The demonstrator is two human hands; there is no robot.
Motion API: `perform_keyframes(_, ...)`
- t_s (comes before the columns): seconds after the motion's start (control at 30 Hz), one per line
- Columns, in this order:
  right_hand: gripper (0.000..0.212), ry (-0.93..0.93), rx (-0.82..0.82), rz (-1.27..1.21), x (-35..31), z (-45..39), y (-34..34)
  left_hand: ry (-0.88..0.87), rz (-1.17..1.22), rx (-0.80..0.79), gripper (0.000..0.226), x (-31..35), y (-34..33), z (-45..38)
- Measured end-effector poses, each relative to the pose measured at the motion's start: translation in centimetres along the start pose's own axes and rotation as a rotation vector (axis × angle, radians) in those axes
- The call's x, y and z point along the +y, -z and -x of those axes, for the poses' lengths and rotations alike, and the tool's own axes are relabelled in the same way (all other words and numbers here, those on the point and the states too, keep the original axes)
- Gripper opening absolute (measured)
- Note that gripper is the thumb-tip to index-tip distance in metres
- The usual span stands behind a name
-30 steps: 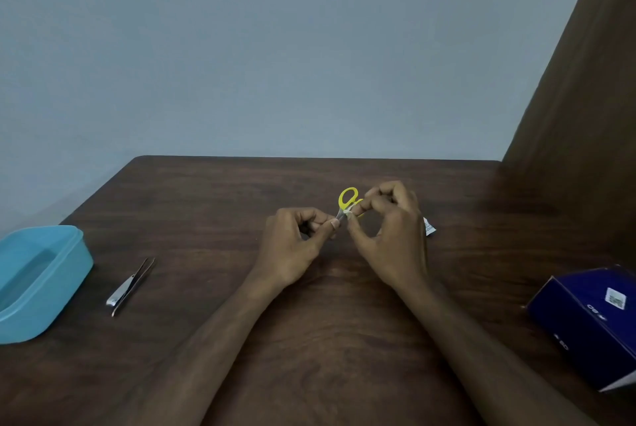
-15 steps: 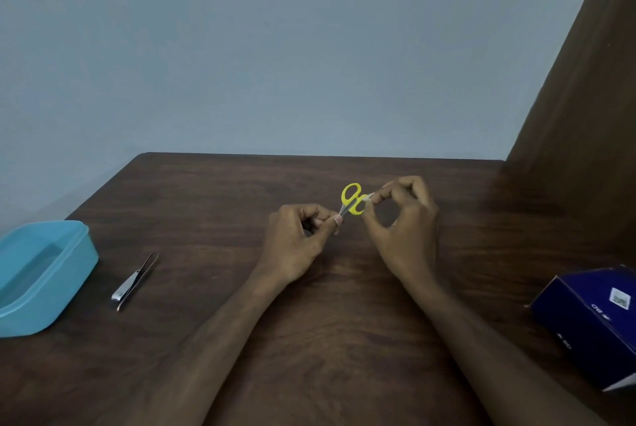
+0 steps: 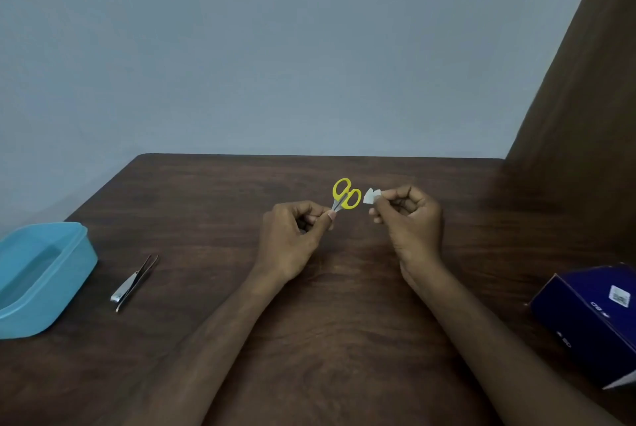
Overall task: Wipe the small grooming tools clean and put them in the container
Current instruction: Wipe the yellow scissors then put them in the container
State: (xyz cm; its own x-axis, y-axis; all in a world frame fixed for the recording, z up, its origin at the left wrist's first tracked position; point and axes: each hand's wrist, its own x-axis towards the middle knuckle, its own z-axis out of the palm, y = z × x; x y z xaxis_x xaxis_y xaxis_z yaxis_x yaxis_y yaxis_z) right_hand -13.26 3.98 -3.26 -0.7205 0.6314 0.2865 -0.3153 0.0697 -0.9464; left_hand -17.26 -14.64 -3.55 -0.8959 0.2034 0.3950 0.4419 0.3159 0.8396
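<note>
Scissors point(image 3: 345, 195) blades hidden inside left hand point(image 3: 292, 240) pinch, only yellow loops and short metal stretch visible; white wipe point(image 3: 371, 197) mostly covered by right hand point(image 3: 409, 222) fingertips, shape unclear; blue container point(image 3: 51, 274) cut off by left frame edge, contents not discernible; dark blue box point(image 3: 585, 319) cut off at right edge, lettering too small to read; metal tools point(image 3: 135, 283) at lower left overlap, kind and number uncertain.

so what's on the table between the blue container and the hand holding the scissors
In the head view, metal tweezers lie on the table between the blue container and the left hand pinching the scissors.
</note>
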Motion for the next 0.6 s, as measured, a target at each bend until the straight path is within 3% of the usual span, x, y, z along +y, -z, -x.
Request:
perform_keyframes(0.3,0.021,0.065,-0.063,0.052,-0.2,0.0,0.0,-0.004,-0.008,0.011,0.017,-0.2,0.0,-0.1)
perform_keyframes(0.43,0.012,0.403,-0.055,0.405,-0.8,0.1,0.9,-0.003,-0.006,0.005,0.017,0.0,-0.1,0.0)
perform_keyframes(0.5,0.011,0.599,-0.066,0.477,-1.2,0.3,1.0,0.001,-0.005,-0.001,0.018,0.1,0.0,0.0)
perform_keyframes(0.6,0.014,0.74,-0.097,0.511,-1.2,0.4,0.8,-0.003,-0.01,-0.02,0.017,0.2,0.0,0.1)
